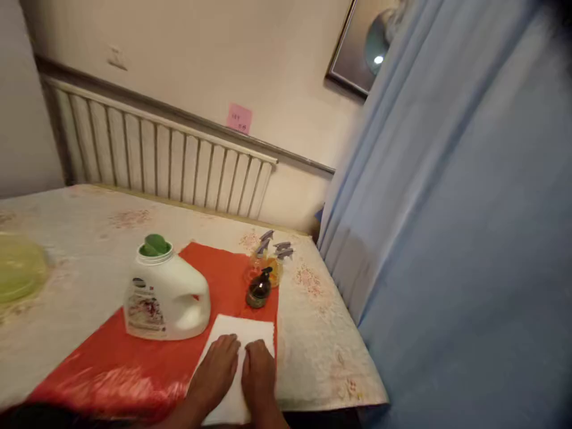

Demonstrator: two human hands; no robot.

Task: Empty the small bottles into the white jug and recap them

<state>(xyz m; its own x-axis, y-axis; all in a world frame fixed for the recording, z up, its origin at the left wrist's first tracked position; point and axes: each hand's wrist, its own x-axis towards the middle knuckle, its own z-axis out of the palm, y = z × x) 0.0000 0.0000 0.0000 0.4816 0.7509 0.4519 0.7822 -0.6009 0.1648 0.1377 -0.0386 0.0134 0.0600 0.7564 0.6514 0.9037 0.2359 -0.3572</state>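
Note:
A flat white cloth [243,326] with a notched right edge lies on a red plastic sheet [179,372] at the table's front. My left hand [218,366] presses on its left part, fingers bent and held together against the cloth. Close beside it, my right hand [259,369] is curled on the right part, fingertips near the cloth's middle. The fingertips of both are partly hidden. Left of the hands stands a large white detergent jug [167,298] with a green cap [155,245] sitting in its mouth. Beyond the cloth is a dark pump bottle [259,290].
Several spray bottles [272,268] with grey trigger heads cluster behind the pump bottle. A yellow-green basin [20,268] stands at the far left on the flowered tablecloth [322,351]. A blue curtain [429,208] hangs along the right side; a radiator [170,158] runs behind.

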